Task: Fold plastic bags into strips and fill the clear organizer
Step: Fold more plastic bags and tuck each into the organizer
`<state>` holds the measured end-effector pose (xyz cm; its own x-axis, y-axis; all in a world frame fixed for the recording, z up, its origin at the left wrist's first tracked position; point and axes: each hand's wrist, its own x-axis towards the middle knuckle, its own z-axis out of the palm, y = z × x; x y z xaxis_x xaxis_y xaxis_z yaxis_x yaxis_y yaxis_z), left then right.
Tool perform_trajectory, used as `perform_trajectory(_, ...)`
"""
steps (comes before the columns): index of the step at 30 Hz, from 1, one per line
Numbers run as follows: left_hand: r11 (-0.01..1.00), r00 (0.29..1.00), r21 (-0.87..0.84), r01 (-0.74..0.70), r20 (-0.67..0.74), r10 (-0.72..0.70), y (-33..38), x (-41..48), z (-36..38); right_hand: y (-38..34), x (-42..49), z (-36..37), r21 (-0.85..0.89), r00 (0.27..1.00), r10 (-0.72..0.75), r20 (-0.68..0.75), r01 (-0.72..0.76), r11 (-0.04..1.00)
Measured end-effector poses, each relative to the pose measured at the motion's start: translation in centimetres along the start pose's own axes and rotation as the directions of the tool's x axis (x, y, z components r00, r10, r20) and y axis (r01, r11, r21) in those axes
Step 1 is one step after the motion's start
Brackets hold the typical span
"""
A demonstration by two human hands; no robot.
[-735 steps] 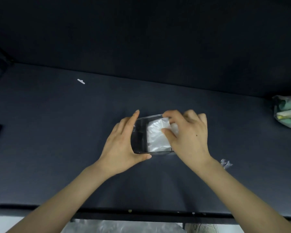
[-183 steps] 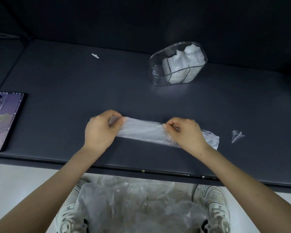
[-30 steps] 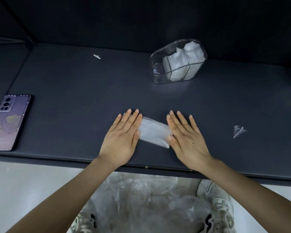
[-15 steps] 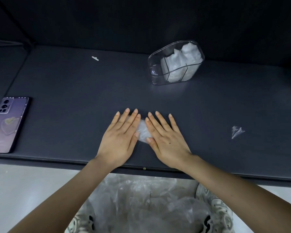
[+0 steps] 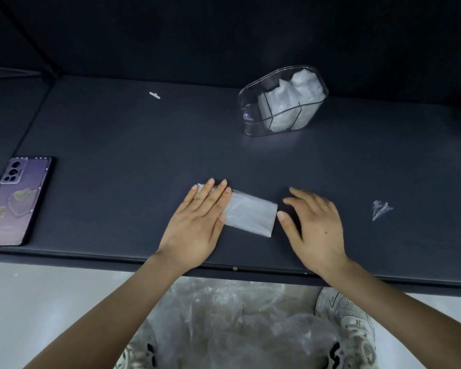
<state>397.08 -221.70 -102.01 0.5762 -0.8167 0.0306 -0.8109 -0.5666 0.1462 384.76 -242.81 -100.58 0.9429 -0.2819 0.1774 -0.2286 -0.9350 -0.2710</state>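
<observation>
Left grip (image 5: pixel 195 229) pressed flat on the bag (image 5: pixel 250 217); right grip (image 5: pixel 317 230), spread and empty, was just beside it.

Dim up top, brighter on pale floor (image 5: pixel 51 315) below. Soft glints on clear organizer (image 5: pixel 250 115). Slight motion blur on right hand (image 5: pixel 317 227). Wide-angle bowing along bench (image 5: pixel 117 155) edge.

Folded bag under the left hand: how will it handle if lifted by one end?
Folded bag looks thin and see-through, so probably floppy and light. Left hand presses one end flat; released, folds may spring open.
</observation>
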Motion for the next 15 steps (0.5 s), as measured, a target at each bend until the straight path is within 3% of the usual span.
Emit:
perform_trajectory(2,1.000,1.000,-0.003,0.008,-0.002,-0.008,0.1,0.0,0.0,-1.0,-0.2,0.0,0.041,0.984,0.114,-0.136,-0.109,0.993)
perform_trajectory(4,0.999,1.000,-0.022,0.023,-0.005,-0.023,0.2,0.0,0.1,-2.2,0.0,0.4,0.093,0.965,0.219,-0.145,-0.207,0.974)
perform_trajectory(10,0.994,0.998,-0.092,0.053,-0.028,-0.056,0.4,-0.2,0.2,-4.1,1.9,0.4,0.222,0.902,0.422,0.090,-0.432,0.874)
perform_trajectory(15,0.901,0.964,-0.410,0.142,-0.151,-0.220,0.0,0.2,-1.2,-3.7,3.3,-1.3,0.496,0.860,0.437,0.262,-0.508,0.704)
